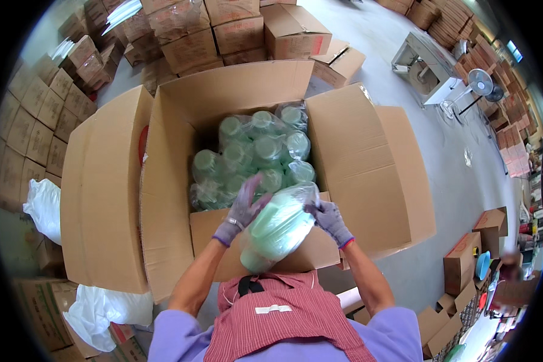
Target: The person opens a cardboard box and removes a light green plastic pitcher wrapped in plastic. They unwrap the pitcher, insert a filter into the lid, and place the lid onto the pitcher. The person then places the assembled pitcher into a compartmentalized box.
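A large open cardboard box (172, 187) stands before me, its flaps folded outward. Inside it are several clear plastic bags of pale green stacked plastic cups (235, 155), round ends upward. Over the box's near edge hangs another bag of green cups (279, 226), tilted, its wrapping shiny and loose. My right hand (330, 220), in a grey-purple glove, is closed on the upper right end of this bag. On the bag's left side is my left hand (242, 211), gloved too, its fingers spread and slightly blurred; whether it touches the plastic is unclear.
Stacked cartons (184, 33) line the far side, and more cartons (39, 114) form a wall at left. White plastic bags (111, 311) lie beside the box. A grey metal table (425, 69) and a fan (479, 82) stand at far right, with small open cartons (463, 262) nearer.
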Motion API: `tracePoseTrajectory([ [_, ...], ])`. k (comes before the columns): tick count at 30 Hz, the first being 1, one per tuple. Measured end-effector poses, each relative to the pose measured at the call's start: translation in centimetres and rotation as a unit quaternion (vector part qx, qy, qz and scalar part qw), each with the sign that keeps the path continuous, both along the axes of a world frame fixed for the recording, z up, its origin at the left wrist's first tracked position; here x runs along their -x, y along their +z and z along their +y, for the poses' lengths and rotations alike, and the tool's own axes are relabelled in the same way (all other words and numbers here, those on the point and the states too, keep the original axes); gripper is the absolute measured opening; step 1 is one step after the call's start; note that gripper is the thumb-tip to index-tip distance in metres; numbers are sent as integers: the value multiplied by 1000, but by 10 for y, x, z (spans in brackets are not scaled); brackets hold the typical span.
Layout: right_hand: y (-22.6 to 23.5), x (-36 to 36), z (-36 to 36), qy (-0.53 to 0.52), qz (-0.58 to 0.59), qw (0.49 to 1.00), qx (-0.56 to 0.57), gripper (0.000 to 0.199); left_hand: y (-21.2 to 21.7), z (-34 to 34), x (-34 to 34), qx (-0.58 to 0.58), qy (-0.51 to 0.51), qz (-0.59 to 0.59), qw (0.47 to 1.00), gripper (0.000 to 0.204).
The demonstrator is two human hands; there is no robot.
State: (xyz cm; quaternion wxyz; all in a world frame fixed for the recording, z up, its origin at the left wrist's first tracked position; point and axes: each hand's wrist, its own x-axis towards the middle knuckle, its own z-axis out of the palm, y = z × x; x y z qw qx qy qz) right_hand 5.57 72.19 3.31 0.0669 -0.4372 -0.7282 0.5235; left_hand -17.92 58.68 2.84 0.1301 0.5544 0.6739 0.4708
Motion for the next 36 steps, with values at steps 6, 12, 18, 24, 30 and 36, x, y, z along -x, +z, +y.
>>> tracePoseTrajectory([
  [6,-11,27,19,-22,-5,997,77,33,-36,-73,-13,324,-43,-168,930,49],
  [12,43,136,68,-52,210,931,295,17,-81,-74,44,188,18,-498,846,46],
  [18,-4,176,98,-135,174,969,109,26,-99,1,144,-57,58,-545,834,51],
  [24,-106,105,15,178,-115,924,-319,16,-171,92,257,-196,171,-914,311,40],
  [30,-83,94,-15,198,-187,854,-443,13,-160,118,288,-180,282,-918,214,41],
  [36,4,85,-17,241,-174,868,-397,7,-1,52,181,125,163,-646,735,51],
])
